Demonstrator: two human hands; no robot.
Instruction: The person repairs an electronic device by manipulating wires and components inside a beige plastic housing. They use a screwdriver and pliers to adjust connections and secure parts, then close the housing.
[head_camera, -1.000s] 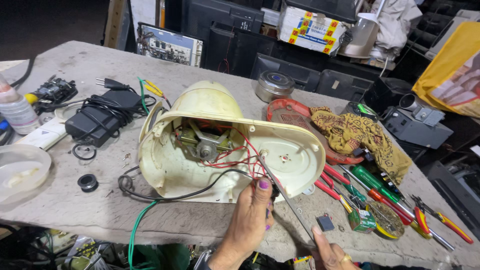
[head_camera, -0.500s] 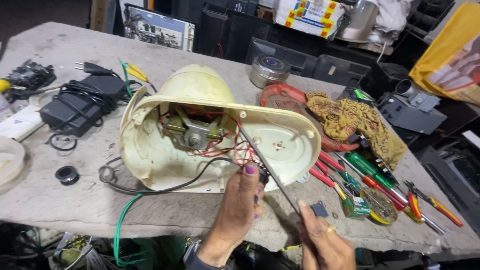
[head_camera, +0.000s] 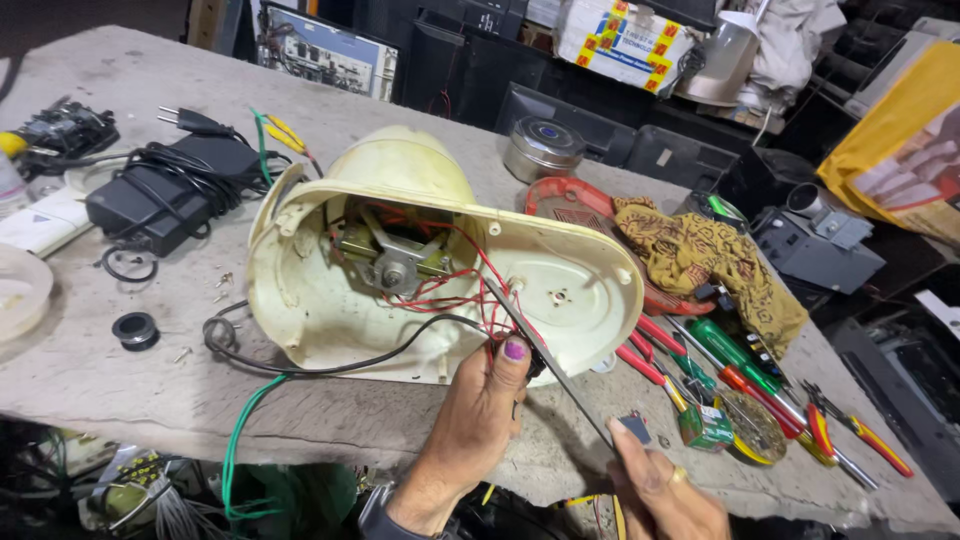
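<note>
Just above both hands (head_camera: 480, 420), cream appliance housing (head_camera: 330, 300) on table (head_camera: 100, 370).

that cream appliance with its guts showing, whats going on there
A person has a cream plastic appliance housing lying opened on a worn workbench, its motor and red wires exposed. The left hand grips the housing's near rim by the wires. The right hand holds a long thin metal tool, its tip reaching into the housing near the wires. Screwdrivers and pliers lie to the right, a black power adapter to the left.
</note>
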